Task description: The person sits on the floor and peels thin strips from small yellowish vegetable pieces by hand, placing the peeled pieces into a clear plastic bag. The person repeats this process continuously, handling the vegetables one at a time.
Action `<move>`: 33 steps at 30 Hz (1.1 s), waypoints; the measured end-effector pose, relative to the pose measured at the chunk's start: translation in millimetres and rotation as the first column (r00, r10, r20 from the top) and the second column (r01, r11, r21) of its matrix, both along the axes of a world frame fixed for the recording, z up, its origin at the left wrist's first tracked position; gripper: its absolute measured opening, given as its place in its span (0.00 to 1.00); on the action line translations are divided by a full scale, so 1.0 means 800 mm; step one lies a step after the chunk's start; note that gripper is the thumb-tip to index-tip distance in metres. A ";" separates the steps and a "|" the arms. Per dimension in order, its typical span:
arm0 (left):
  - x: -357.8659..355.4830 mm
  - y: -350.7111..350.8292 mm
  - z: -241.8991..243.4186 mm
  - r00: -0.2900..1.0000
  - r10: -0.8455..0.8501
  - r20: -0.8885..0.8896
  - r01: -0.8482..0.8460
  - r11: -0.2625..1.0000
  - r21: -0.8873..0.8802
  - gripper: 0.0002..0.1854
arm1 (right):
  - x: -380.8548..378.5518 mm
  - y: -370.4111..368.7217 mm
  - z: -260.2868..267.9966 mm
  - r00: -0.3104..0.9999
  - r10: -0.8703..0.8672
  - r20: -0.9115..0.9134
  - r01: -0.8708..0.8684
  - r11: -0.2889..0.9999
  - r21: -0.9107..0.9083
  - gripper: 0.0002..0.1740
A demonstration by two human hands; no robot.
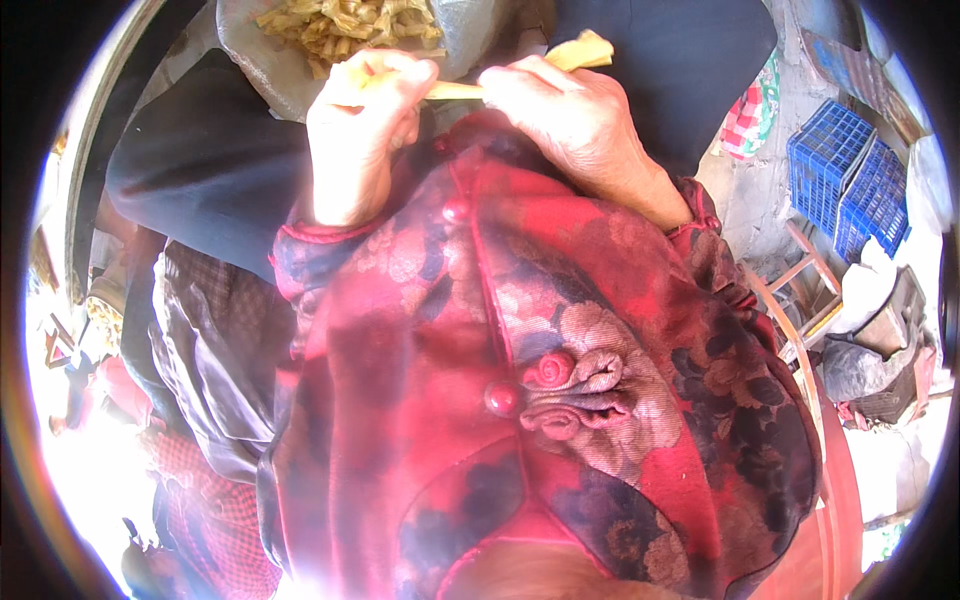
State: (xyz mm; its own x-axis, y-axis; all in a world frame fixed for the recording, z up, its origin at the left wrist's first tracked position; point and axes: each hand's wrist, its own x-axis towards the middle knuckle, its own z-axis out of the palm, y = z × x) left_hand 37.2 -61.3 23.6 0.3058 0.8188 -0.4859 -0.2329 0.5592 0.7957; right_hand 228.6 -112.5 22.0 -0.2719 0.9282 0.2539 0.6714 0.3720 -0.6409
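Observation:
A pale yellow, flat strip is stretched between my two hands, its material not clear. Its flared, folded end sticks out beyond my right hand, whose fingers are wrapped around it. My left hand pinches the other part between thumb and curled fingers. Just beyond my left hand lies a heap of yellowish knotted pieces, resembling the strip, in a whitish plastic bag. Both hands are above my lap, in front of my red floral jacket.
Blue plastic crates stand at the right on a concrete floor. Below them are a wooden frame and a grey bundle. A red chair is behind me. Checked cloth shows at the lower left, partly lost in glare.

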 end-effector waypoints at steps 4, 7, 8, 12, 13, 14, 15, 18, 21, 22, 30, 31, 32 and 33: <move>-0.005 0.005 0.003 0.998 0.064 0.003 -0.064 0.998 0.014 0.07 | -0.002 0.014 0.003 1.000 0.015 -0.014 -0.016 0.999 -0.035 0.07; -0.013 0.023 0.014 0.983 0.144 -0.117 -0.123 0.977 0.176 0.06 | 0.001 0.042 0.016 0.998 0.055 -0.007 -0.054 0.998 0.030 0.09; -0.023 0.034 0.026 0.988 0.123 -0.095 -0.105 0.978 0.179 0.06 | 0.000 0.058 0.021 0.998 0.061 0.002 -0.061 0.995 0.085 0.09; -0.030 0.107 0.062 0.985 0.150 -0.085 -0.106 0.914 0.392 0.05 | 0.002 0.151 0.057 0.992 0.085 0.096 -0.109 0.956 0.274 0.13; -0.028 0.125 0.071 0.978 0.180 -0.104 -0.110 0.873 0.475 0.06 | 0.002 0.175 0.073 0.984 0.102 0.146 -0.139 0.953 0.270 0.17; -0.029 0.148 0.080 0.973 0.205 -0.104 -0.122 0.843 0.524 0.06 | 0.001 0.202 0.084 0.975 0.074 0.211 -0.143 0.931 0.337 0.14; -0.033 0.173 0.090 0.971 0.202 -0.126 -0.094 0.812 0.576 0.07 | 0.002 0.231 0.086 0.975 0.072 0.208 -0.159 0.884 0.440 0.14; -0.058 0.233 0.107 0.953 0.236 -0.189 -0.052 0.745 0.666 0.09 | -0.012 0.308 0.111 0.971 0.085 0.222 -0.204 0.779 0.593 0.09; -0.064 0.272 0.115 0.962 0.252 -0.103 -0.108 0.701 0.705 0.10 | -0.029 0.334 0.134 0.970 0.051 0.239 -0.166 0.854 0.493 0.06; -0.064 0.284 0.112 0.964 0.251 -0.089 -0.114 0.692 0.713 0.10 | -0.030 0.345 0.134 0.973 0.051 0.227 -0.160 0.853 0.496 0.06; -0.047 0.300 0.069 0.942 0.321 -0.094 -0.170 0.703 0.690 0.08 | -0.037 0.382 0.077 0.983 0.012 0.183 -0.100 0.871 0.481 0.11; -0.048 0.303 0.067 0.930 0.342 -0.134 -0.159 0.704 0.692 0.08 | -0.034 0.382 0.069 0.978 -0.023 0.206 -0.081 0.874 0.480 0.11; -0.052 0.305 0.060 0.933 0.351 -0.082 -0.200 0.693 0.693 0.10 | -0.028 0.384 0.059 0.972 -0.057 0.229 -0.062 0.876 0.479 0.11; -0.062 0.305 0.061 0.908 0.387 -0.160 -0.143 0.646 0.750 0.11 | -0.018 0.378 0.053 0.962 -0.097 0.256 -0.038 0.879 0.475 0.11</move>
State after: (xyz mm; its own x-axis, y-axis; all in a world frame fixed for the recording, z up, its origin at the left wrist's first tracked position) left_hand -12.8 182.5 72.2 -0.0309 0.9669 0.2533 0.0213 -0.2528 0.9673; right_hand 214.0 189.9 64.3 -0.3657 0.7236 0.5853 0.8055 0.5612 -0.1905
